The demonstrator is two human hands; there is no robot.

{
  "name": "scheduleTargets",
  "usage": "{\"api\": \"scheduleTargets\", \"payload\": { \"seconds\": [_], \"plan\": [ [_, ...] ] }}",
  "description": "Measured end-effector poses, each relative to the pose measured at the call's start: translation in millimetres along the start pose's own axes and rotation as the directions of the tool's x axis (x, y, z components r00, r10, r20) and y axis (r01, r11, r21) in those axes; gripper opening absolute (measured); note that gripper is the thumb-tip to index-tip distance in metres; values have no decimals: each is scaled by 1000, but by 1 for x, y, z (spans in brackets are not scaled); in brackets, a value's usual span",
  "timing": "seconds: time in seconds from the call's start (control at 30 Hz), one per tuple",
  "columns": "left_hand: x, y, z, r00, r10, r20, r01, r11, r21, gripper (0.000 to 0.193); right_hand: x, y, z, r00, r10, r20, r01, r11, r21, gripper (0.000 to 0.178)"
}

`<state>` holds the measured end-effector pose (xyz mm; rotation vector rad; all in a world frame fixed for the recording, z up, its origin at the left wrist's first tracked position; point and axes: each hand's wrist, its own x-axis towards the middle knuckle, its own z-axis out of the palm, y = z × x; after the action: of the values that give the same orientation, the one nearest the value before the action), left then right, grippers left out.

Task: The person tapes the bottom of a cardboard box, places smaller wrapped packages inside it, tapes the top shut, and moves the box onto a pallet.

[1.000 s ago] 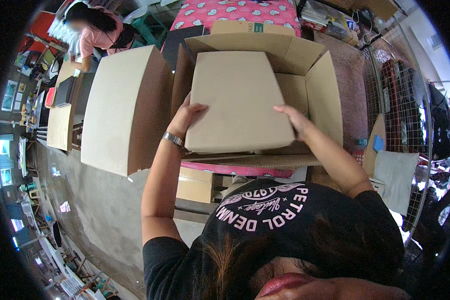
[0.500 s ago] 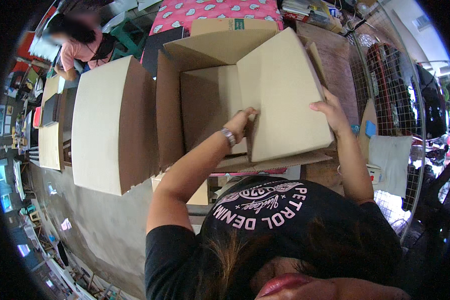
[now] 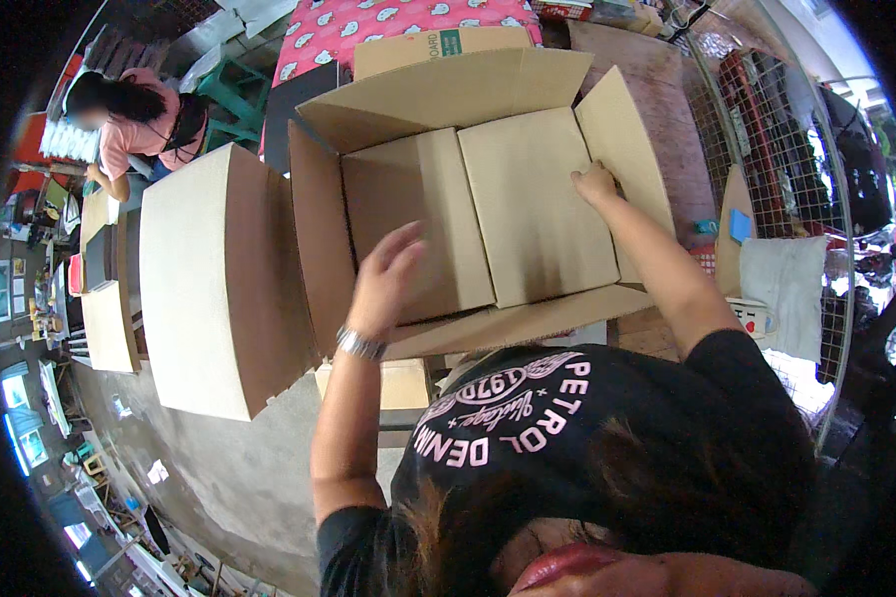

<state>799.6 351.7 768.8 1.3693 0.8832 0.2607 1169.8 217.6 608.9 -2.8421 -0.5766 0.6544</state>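
A large brown cardboard box [image 3: 319,229] stands open in front of me with its flaps spread outward. Inside it, two smaller cartons lie side by side: a left inner carton [image 3: 418,189] and a right inner carton [image 3: 538,219]. My right hand [image 3: 595,185] is closed at the right edge of the right inner carton, its thumb on top and its other fingers partly hidden toward the box wall. Over the left inner carton hovers my left hand [image 3: 393,274], fingers apart and slightly blurred, holding nothing. A metal watch is on that wrist.
A big closed carton [image 3: 184,284] stands directly left of the open box. Behind are a flat cardboard box [image 3: 393,58] and a pink patterned cloth [image 3: 319,30]. A wire mesh partition [image 3: 767,129] rises at right. A person in pink [image 3: 144,119] works at far left.
The right inner carton has gone from tilted to lying down inside the large box. My left hand has let go of it and moved left. My right hand has moved leftward with the carton's edge.
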Motion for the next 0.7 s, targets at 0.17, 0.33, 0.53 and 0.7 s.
{"api": "scheduleTargets", "payload": {
  "seconds": [0.17,0.33,0.53,0.7],
  "plan": [
    [-120,10,-55,713,181,-678,-201,978,51,31,-16,-21,37,987,89,133,-87,996,-22,98],
    [-189,2,-140,-8,473,-881,-328,831,449,32,-30,-3,69,996,-32,84,42,992,-119,102],
    [-194,-49,-321,28,-117,-993,-281,952,-121,54,-65,-78,49,898,-434,80,438,859,-263,79],
    [-165,-68,-325,270,-69,-960,-352,921,-166,54,-176,-202,36,551,-790,269,465,559,687,79]
  ]
}}
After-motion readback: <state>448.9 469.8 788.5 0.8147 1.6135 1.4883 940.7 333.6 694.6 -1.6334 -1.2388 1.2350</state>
